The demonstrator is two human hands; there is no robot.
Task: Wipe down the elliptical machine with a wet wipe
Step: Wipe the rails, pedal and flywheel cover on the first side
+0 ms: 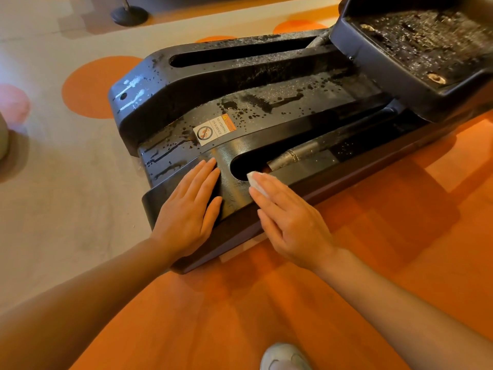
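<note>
The black rear base of the elliptical machine (253, 102) lies on the floor, its top speckled with wet drops and streaks. My left hand (188, 212) rests flat and empty on the near end of the base. My right hand (290, 222) presses a folded white wet wipe (255, 182) onto the base beside the near slot (240, 169), fingers flat over it. Most of the wipe is hidden under the fingers. A dirty foot pedal (416, 46) sits at the upper right. A warning sticker (213, 129) is on the middle panel.
The floor is orange (346, 289) on the right and beige with orange circles (88, 86) on the left. A black round stand base (129, 14) is at the top left. My white shoe (284, 356) shows at the bottom edge.
</note>
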